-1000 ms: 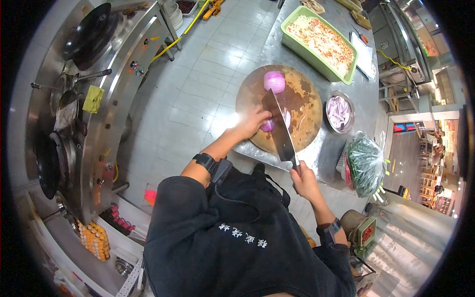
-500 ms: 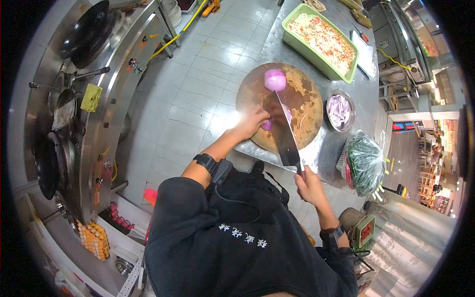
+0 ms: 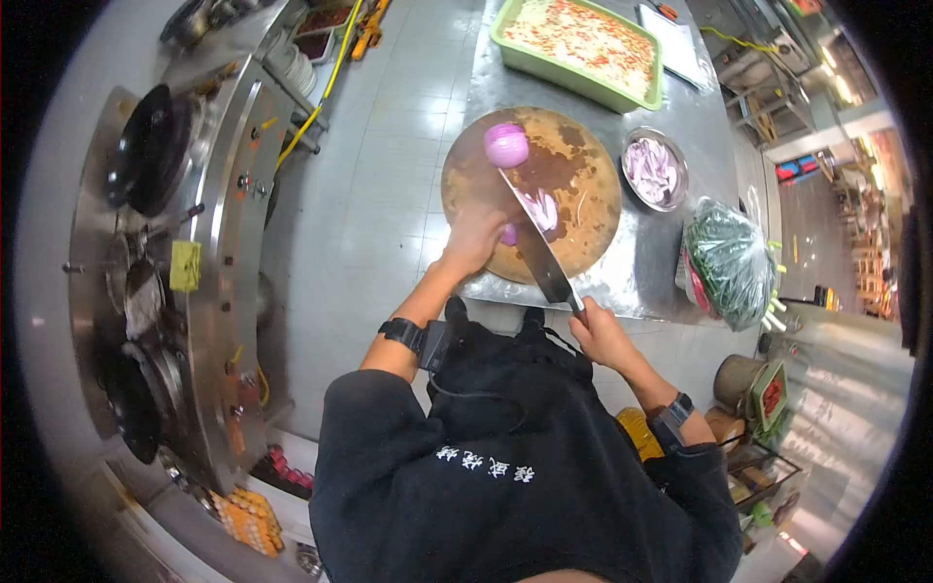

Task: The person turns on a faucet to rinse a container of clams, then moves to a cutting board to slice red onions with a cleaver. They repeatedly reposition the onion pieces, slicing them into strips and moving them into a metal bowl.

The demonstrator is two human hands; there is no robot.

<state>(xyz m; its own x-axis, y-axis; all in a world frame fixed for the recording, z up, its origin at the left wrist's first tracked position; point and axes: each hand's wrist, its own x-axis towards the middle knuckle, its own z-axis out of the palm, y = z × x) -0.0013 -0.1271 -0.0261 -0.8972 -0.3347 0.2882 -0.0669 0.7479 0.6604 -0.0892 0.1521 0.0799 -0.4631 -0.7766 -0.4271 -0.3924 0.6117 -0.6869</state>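
My right hand (image 3: 603, 332) is wrapped round the handle of a cleaver (image 3: 544, 255), whose wide dark blade slants across the round wooden chopping board (image 3: 588, 228). Left of the blade, the curled fingers of my left hand (image 3: 474, 238) hold down a small piece of red onion (image 3: 509, 234), partly hidden by them. Several cut onion slices (image 3: 541, 209) lie just right of the blade. Beyond the blade's tip sits a larger peeled red onion (image 3: 506, 146) on the board.
A metal bowl (image 3: 671, 206) of sliced onion stands right of the board. Behind is a green tub (image 3: 573, 84) of chopped red and pale food. A plastic bag of green vegetables (image 3: 729, 267) sits at the metal table's right edge. A stove with woks (image 3: 155, 146) stands left.
My view has shifted, so the board appears farther left and higher. The cleaver's blade has moved close against the onion piece, and more slices show on its right side.
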